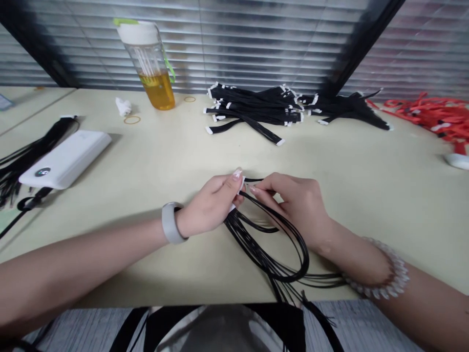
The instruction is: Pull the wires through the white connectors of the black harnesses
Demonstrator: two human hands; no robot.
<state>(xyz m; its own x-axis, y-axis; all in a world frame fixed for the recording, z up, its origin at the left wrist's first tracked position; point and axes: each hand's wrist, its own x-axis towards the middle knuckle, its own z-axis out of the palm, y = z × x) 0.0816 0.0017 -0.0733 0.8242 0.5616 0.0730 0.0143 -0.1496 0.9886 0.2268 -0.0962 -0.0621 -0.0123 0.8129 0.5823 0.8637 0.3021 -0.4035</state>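
My left hand (210,205) is closed, pinching the white-tipped ends of a bunch of thin black straps (271,254) near the middle of the cream table (183,146). My right hand (298,203) is closed too, its fingertips pinching the same ends from the right. The straps loop down under my right wrist and hang over the table's near edge. A grey band sits on my left wrist, a clear bead bracelet on my right.
A heap of black straps with white tips (264,110) lies at the back, red straps (436,115) at far right. A bottle of yellow liquid (154,63), a white power bank (66,159), rubber bands (132,120) and more black straps (25,154) are at left.
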